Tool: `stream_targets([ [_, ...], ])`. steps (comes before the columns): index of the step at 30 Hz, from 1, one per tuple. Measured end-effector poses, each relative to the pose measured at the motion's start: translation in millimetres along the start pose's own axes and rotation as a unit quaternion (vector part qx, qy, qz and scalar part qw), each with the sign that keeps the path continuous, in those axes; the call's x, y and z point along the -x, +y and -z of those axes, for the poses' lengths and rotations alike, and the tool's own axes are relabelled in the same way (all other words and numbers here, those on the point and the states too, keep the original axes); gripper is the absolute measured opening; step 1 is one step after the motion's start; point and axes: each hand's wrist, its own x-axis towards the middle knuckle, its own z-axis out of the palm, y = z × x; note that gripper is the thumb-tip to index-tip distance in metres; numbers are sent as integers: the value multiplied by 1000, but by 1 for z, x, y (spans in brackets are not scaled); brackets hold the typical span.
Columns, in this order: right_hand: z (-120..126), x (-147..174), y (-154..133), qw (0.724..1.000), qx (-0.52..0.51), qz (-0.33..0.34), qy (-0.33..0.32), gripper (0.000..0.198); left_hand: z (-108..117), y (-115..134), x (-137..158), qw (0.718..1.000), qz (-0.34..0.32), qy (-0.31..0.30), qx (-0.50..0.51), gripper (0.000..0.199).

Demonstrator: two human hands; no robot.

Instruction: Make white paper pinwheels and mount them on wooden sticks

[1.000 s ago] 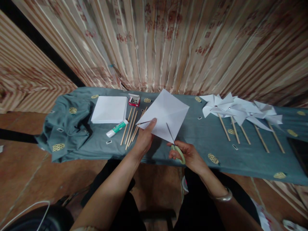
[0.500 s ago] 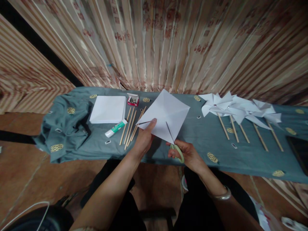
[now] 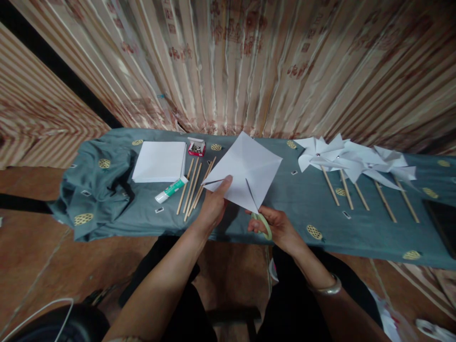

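A square sheet of white paper (image 3: 245,164), turned like a diamond with faint creases, is held up over the table's front half. My left hand (image 3: 215,199) pinches its lower left edge, thumb on top. A slit runs in from the paper's left corner. My right hand (image 3: 274,225) grips the pale green handles of a pair of scissors (image 3: 263,225). One dark blade lies over the paper at its bottom corner, pointing towards the middle; the other blade is hidden beneath the sheet.
On the blue-green cloth (image 3: 285,228) lie a stack of white paper (image 3: 160,161), a glue stick (image 3: 171,190), several wooden sticks (image 3: 192,187) and a small red box of metal pins (image 3: 196,148). Several white paper pinwheels (image 3: 338,156) on sticks are at the right. A dark flat object (image 3: 441,223) sits at the far right.
Almost nothing differs. The paper has shifted very slightly right, and the scissors stay at its bottom corner.
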Motion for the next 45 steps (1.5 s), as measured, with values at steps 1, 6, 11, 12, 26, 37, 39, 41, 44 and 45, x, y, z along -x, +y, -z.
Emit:
stream_targets([
  [1,0,0,0,1000,-1,1,0,48,0,0,0,1000,0,-1,1,55],
  [6,0,0,-1,1000,1,6,-5,45,2,-2,0,1000,-10,-11,-3,54],
  [11,0,1,-4,1000,2,9,-4,43,3,-4,-1,1000,-21,-19,-4,51],
  [12,0,1,-4,1000,1,6,-3,43,3,-4,-1,1000,-22,-18,-2,50],
  [26,-2,0,-3,1000,-7,-16,2,46,-1,-1,1,1000,-4,-1,1,43],
  [37,-1,1,0,999,-16,-28,-8,49,1,-3,1,1000,-5,1,0,46],
  [39,0,3,1,999,1,-26,-31,50,1,-2,0,1000,-5,2,6,46],
  [41,2,6,1,998,20,-27,-55,51,2,1,-2,1000,-7,2,13,44],
  [44,12,12,0,994,42,-32,-95,53,6,10,-9,999,-32,0,29,41],
  [45,17,13,-1,992,49,-37,-107,54,9,14,-11,998,-45,2,32,39],
])
